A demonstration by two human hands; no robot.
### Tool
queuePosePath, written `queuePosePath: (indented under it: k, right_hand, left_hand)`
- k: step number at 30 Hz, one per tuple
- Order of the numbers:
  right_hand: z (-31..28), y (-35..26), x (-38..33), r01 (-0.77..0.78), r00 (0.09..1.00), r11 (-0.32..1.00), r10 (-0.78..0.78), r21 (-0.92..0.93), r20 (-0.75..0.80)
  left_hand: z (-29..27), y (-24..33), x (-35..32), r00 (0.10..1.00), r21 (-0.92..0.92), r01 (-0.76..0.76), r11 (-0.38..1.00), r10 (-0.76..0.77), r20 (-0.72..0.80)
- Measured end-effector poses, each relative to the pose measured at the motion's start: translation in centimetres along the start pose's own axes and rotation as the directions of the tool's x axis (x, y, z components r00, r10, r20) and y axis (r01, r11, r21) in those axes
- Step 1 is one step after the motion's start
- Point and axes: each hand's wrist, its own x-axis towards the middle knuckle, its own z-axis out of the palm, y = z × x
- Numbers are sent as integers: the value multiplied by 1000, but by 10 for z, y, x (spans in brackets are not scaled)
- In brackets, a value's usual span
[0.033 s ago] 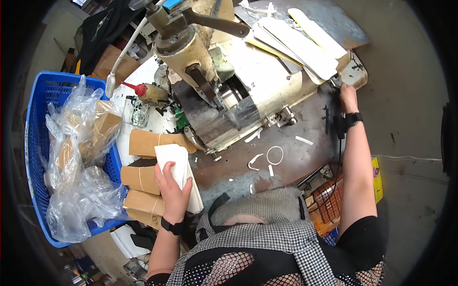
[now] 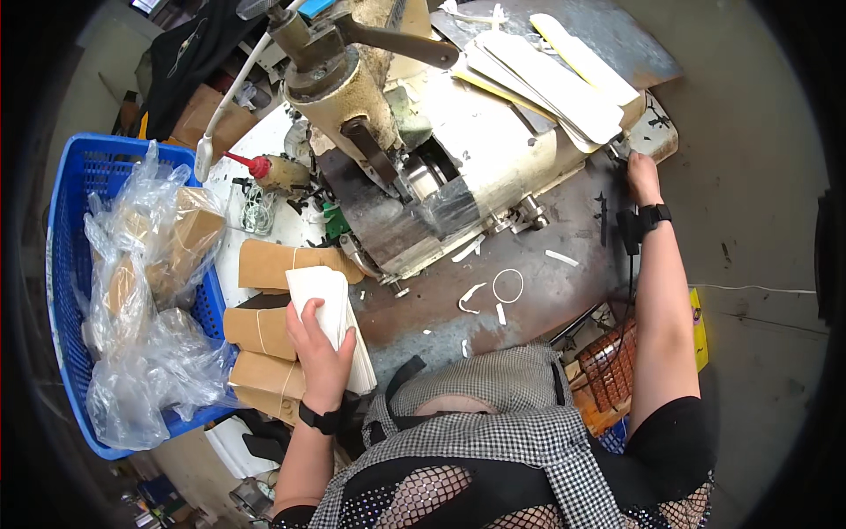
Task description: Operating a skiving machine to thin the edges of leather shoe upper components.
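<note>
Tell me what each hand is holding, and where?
Left hand grips the near end of a white sheet stack. Right hand reaches the worktable's far edge; its grip is unclear.

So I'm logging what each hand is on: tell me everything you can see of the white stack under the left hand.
The white stack is a pile of thin, flat, elongated sheets with a rounded far end, looking like paper or thin board. It lies on brown bundles tied with thin bands, beside the blue basket, its rounded end pointing toward the machine. The left hand rests on top, fingers spread over its near half. The layered edge shows along its right side, by the dark worktop.
</note>
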Motion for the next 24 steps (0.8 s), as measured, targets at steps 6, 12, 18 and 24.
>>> queuePosePath:
  k: [6, 12, 18, 24]
  right_hand:
    - [-55, -171, -156, 152, 985, 953, -168, 261, 41]
    - [0, -187, -241, 450, 864, 824, -499, 344, 66]
    - [4, -192, -232, -773, 629, 103, -2, 626, 778]
    - [-6, -190, -229, -898, 439, -46, -175, 438, 881]
  left_hand:
    - [-25, 1, -9, 998, 24, 61, 998, -61, 3]
    - [-94, -18, 68, 956, 81, -253, 964, 237, 175]
    - [-73, -81, 139, 841, 336, -414, 846, 214, 497]
    - [-59, -86, 153, 738, 250, -498, 830, 254, 625]
